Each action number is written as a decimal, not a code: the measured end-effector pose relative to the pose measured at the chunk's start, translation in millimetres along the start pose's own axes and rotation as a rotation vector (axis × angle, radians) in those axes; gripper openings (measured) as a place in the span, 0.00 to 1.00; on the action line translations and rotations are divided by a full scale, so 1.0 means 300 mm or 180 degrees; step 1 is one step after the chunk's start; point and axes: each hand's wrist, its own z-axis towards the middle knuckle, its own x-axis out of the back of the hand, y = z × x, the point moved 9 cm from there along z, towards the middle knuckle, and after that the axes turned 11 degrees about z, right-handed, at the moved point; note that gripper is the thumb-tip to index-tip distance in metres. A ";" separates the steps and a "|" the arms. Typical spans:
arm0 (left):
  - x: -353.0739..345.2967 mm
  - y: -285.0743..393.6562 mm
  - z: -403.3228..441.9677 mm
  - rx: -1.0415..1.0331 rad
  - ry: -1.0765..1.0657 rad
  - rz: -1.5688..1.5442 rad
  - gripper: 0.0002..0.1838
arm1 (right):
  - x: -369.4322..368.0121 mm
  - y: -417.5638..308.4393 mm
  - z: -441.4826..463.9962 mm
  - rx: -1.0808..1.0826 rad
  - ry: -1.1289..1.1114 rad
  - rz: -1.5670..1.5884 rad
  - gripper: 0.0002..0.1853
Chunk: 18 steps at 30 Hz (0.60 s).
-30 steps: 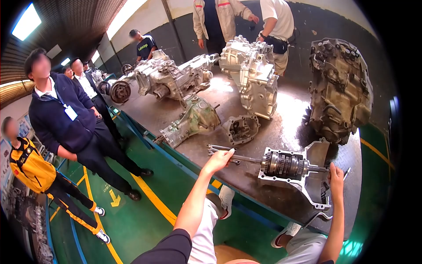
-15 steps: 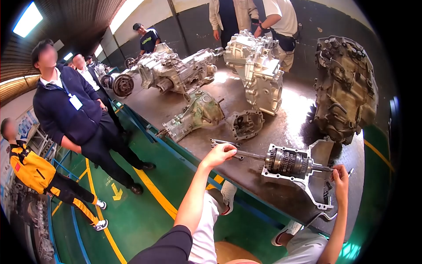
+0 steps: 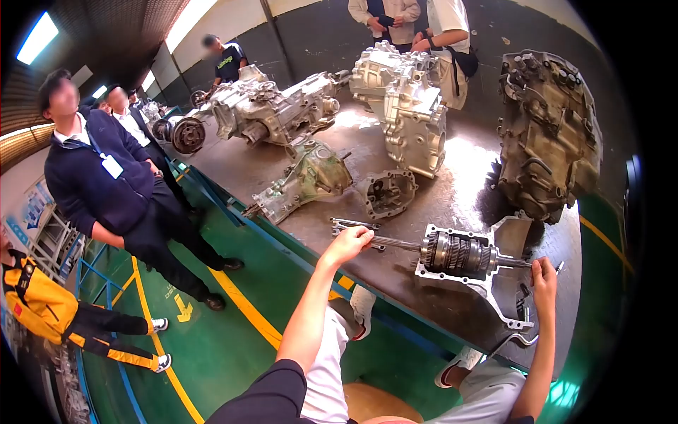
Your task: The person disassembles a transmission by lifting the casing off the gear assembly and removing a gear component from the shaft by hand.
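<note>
A gear shaft (image 3: 459,254) with several dark gears lies across an open metal housing half (image 3: 480,286) near the table's front edge. My left hand (image 3: 349,245) pinches the shaft's long left end. At the right end, the fingers of my right hand (image 3: 543,274) close on the shaft tip. Wrenches (image 3: 353,226) lie just behind my left hand. Beside my right forearm are a bent metal bar (image 3: 514,340) and some small dark tools (image 3: 522,302).
Behind the shaft, the metal table (image 3: 466,201) holds a small ring-shaped casing (image 3: 390,193), a greenish casing (image 3: 311,177), silver gearboxes (image 3: 406,106) and a large dark gearbox (image 3: 547,134). Several people stand left of and behind the table.
The view has shifted slightly. Both hands keep their hold on the shaft ends. Across the table, a person in a light jacket now has both hands together in front.
</note>
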 end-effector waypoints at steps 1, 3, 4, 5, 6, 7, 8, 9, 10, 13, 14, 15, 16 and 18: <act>-0.004 0.002 0.001 -0.0013 -0.0015 -0.0008 0.20 | 0.001 0.002 0.003 -0.0002 0.0017 -0.0012 0.16; -0.001 -0.005 -0.003 0.0143 0.0045 0.0069 0.22 | 0.003 0.011 0.005 -0.0002 0.0060 -0.0081 0.19; -0.005 -0.006 -0.003 0.0165 0.0042 0.0031 0.25 | 0.006 0.019 0.010 0.0087 0.0185 -0.0037 0.22; -0.012 0.000 -0.004 0.0152 0.0022 0.0024 0.25 | 0.007 0.016 0.012 0.0081 0.0206 -0.0051 0.22; -0.018 -0.008 -0.005 0.0288 -0.0001 -0.0089 0.26 | 0.007 0.029 0.015 -0.0137 0.0210 0.0057 0.23; -0.022 -0.017 -0.006 0.0424 -0.0026 -0.0199 0.27 | 0.007 0.047 0.015 -0.0355 0.0217 0.0167 0.23; -0.022 -0.023 -0.003 0.0434 -0.0087 -0.0146 0.26 | 0.012 0.064 0.022 -0.0332 0.0295 0.0244 0.24; -0.023 -0.018 -0.004 0.0419 -0.0114 -0.0149 0.26 | 0.015 0.068 0.023 -0.0338 0.0323 0.0233 0.24; -0.013 -0.012 -0.006 0.0403 0.0000 -0.0232 0.25 | 0.011 0.062 0.024 -0.0284 0.0248 0.0205 0.24; 0.021 0.015 -0.017 0.0280 0.0096 -0.0530 0.19 | 0.003 0.043 0.015 -0.0218 0.0046 0.0253 0.20; 0.026 0.022 -0.024 0.0290 0.0083 -0.0591 0.18 | -0.017 0.017 0.006 -0.0157 0.0009 0.0378 0.17; 0.032 0.035 -0.034 0.0302 0.0073 -0.0653 0.18 | -0.028 -0.010 0.001 -0.0092 -0.0032 0.0504 0.15; 0.036 0.061 -0.050 0.0271 0.0008 -0.0698 0.17 | -0.029 -0.009 -0.003 -0.0150 -0.0173 0.0554 0.11; 0.036 0.073 -0.055 0.0219 -0.0061 -0.0657 0.17 | -0.024 -0.019 -0.008 -0.0096 -0.0163 0.0522 0.10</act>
